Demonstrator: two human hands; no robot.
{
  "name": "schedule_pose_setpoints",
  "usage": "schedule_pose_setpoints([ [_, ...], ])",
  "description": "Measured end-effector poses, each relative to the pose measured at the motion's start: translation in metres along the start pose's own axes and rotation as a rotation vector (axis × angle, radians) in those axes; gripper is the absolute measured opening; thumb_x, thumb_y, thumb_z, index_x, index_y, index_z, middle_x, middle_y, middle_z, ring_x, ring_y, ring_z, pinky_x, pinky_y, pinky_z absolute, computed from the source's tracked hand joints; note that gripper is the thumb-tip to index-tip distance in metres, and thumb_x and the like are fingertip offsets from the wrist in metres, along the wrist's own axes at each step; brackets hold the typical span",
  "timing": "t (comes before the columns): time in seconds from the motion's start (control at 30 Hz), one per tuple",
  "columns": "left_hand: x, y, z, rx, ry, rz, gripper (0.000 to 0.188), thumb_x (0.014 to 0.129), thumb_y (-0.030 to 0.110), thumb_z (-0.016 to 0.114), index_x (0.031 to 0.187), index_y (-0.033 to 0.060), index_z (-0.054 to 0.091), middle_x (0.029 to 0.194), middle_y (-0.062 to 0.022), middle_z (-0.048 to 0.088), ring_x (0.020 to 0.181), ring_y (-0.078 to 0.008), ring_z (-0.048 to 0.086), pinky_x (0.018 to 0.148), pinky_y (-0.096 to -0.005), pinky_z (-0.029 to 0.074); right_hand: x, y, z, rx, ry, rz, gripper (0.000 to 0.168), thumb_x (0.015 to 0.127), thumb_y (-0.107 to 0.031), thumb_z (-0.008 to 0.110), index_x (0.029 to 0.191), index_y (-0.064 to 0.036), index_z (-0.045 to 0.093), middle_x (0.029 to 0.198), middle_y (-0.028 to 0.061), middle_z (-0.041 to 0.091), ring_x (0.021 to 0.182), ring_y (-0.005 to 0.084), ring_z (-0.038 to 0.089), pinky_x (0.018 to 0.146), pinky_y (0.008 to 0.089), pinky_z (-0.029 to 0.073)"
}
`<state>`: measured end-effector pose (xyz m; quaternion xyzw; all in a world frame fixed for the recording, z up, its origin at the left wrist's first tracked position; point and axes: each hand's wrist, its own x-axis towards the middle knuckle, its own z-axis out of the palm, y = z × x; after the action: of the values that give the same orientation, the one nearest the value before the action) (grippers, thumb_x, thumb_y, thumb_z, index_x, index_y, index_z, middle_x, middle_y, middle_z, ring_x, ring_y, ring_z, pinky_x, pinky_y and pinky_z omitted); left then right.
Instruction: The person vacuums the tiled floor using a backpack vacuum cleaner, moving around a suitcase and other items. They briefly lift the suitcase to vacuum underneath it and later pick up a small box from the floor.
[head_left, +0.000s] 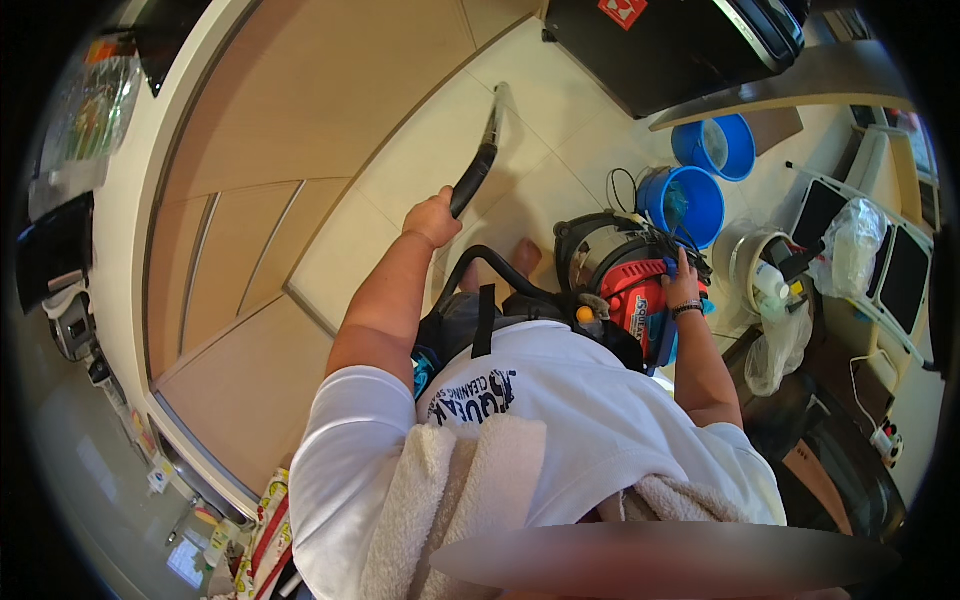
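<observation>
My left hand (435, 216) is closed around the black curved grip of a vacuum wand (474, 180). The wand's metal tube (493, 124) reaches away over the pale floor tiles. My right hand (681, 283) is on the head of a canister vacuum cleaner (630, 292) at my right side, by its blue latch (670, 267). Part of that hand's fingers is hidden, so its grip is unclear. The vacuum has a red top and a shiny metal drum. A black flexible hose (480, 255) loops in front of my legs toward the machine.
Two blue buckets (694, 202) stand beyond the vacuum. Right of them is a pail (750, 262) filled with bottles and tools. A folded step ladder (862, 247) leans farther right. Beige cabinet panels (315, 97) line the left, and a black appliance (645, 52) stands ahead.
</observation>
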<state>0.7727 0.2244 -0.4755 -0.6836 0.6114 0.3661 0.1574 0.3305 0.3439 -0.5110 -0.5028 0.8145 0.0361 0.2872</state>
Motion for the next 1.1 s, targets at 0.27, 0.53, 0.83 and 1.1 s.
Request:
schedule_pose_setpoints([
  [0.27,-0.049,-0.042,0.037,-0.161,0.083,-0.167,0.048,0.064,0.017,0.057,0.109,0.0085,0.042,0.086,-0.018,0.058,0.079,-0.0316,0.058,0.07,-0.0392,0.046,0.027,-0.022,-0.007,-0.118,0.007,-0.157,0.076,0.066,-0.017,0.062,0.132,-0.019,0.022,0.103,0.0242,0.046,0.095,0.0374,0.047,0.084,0.0402,0.039],
  [0.53,-0.15,-0.113,0.077,-0.258,0.081,-0.515,0.043,0.067,0.02,0.056,0.106,0.009,0.042,0.087,-0.0181,0.058,0.082,-0.0313,0.058,0.072,-0.0396,0.046,0.047,-0.031,0.011,-0.179,0.054,-0.343,0.077,0.065,-0.016,0.06,0.132,-0.016,0.021,0.1,0.0249,0.048,0.089,0.0375,0.048,0.083,0.0409,0.039],
  [0.83,-0.181,-0.192,0.106,-0.446,0.213,-0.651,0.044,0.065,0.019,0.058,0.104,0.0068,0.041,0.086,-0.0181,0.059,0.081,-0.032,0.058,0.071,-0.04,0.046,0.018,-0.047,0.023,-0.254,0.092,-0.39,0.074,0.067,-0.021,0.061,0.131,-0.019,0.024,0.1,0.0247,0.049,0.091,0.0372,0.048,0.083,0.0405,0.039],
  [1.1,-0.203,-0.227,0.122,-0.515,0.164,-0.598,0.042,0.066,0.018,0.055,0.105,0.0072,0.042,0.087,-0.0171,0.058,0.081,-0.0308,0.058,0.071,-0.0394,0.046,-0.033,-0.089,0.034,-0.353,-0.011,-0.387,0.076,0.066,-0.019,0.062,0.131,-0.018,0.022,0.099,0.0248,0.048,0.089,0.0369,0.049,0.081,0.0407,0.04],
])
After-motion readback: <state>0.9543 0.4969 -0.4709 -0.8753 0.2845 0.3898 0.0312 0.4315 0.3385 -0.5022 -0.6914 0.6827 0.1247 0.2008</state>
